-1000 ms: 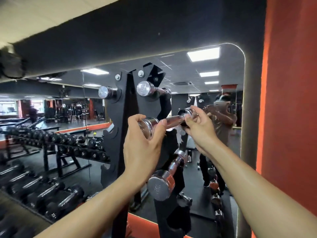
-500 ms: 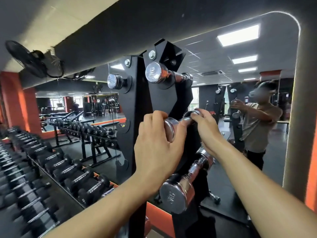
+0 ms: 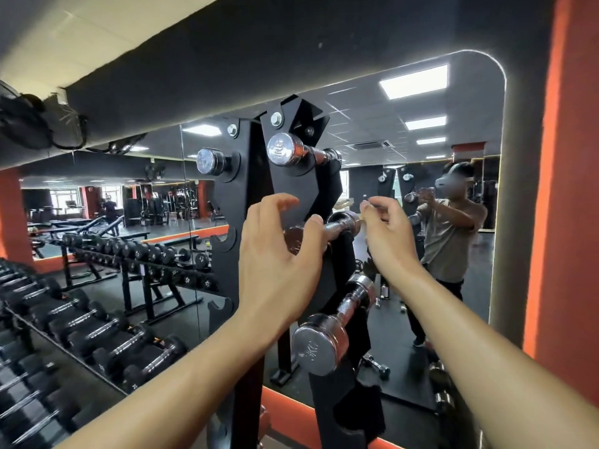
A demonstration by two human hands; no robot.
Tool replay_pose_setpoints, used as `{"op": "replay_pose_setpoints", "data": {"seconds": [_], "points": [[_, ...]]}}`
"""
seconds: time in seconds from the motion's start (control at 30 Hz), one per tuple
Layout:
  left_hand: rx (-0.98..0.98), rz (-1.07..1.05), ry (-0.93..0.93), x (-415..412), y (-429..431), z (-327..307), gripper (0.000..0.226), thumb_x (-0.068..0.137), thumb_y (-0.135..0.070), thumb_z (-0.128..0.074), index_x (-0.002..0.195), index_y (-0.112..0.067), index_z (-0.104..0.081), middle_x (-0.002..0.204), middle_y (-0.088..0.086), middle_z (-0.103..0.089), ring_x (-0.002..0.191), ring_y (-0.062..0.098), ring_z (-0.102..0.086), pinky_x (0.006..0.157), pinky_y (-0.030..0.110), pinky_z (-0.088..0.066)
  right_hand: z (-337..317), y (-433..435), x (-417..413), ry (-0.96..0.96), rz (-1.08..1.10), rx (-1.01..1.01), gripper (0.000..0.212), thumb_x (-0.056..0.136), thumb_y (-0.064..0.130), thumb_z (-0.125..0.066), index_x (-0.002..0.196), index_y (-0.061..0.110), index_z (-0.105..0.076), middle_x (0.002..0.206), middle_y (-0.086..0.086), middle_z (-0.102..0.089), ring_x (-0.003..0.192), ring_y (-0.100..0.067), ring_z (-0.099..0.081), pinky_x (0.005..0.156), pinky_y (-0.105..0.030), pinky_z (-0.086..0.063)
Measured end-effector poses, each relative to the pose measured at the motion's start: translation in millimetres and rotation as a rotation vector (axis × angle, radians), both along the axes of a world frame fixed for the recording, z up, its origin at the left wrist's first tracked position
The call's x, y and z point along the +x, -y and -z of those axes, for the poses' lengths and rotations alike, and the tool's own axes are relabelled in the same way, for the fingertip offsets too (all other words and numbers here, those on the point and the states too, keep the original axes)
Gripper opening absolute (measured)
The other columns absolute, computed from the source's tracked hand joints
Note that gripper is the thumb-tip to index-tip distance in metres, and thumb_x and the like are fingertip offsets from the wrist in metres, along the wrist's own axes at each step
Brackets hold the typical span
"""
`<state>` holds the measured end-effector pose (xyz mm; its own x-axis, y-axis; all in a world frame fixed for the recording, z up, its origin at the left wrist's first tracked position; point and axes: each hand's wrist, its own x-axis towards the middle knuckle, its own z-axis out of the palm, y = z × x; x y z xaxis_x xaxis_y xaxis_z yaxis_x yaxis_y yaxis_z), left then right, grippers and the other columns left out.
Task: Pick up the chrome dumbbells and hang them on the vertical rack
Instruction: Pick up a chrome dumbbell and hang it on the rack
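Small chrome dumbbell (image 3: pixel 337 225) lies across middle slot of black vertical steel rack (image 3: pixel 308 183), between 2 hung ones: upper chrome dumbbell (image 3: pixel 291 150), lower chrome dumbbell (image 3: pixel 334 332). Left hand (image 3: pixel 278 254) fingers spread, thumb resting on near end. Right hand (image 3: pixel 389 234) fingers loosely curled just beside far head, gripping nothing; contact unclear.

Glossy chrome dumbbells (image 3: pixel 327 338), matt black metal rack (image 3: pixel 249 189), knurled handles

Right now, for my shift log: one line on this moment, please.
middle dumbbell: resting in rack slot | left hand: fingers spread, thumb at handle | right hand: loosely curled by far head | top dumbbell, lower dumbbell: hung
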<state>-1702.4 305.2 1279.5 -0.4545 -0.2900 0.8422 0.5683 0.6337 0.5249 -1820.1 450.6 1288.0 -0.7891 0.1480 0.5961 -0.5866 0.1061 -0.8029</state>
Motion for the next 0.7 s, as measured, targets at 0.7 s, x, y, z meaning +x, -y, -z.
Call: {"op": "replay_pose_setpoints", "data": {"seconds": [0.7], "points": [[-0.413,0.179,0.083,235.4,102.9,23.0,0.039,0.091,-0.037,-0.067,0.128,-0.03,-0.058,0.118,-0.011,-0.068,0.113,0.021,-0.062,0.097,0.042,-0.049,27.5,59.3,354.5,-0.116,0.779,0.784,0.048,0.096,0.054,-0.058,0.136,0.027,-0.058,0.13,-0.002,-0.06,0.127,-0.032,-0.046,0.105,-0.045,-0.038]]}}
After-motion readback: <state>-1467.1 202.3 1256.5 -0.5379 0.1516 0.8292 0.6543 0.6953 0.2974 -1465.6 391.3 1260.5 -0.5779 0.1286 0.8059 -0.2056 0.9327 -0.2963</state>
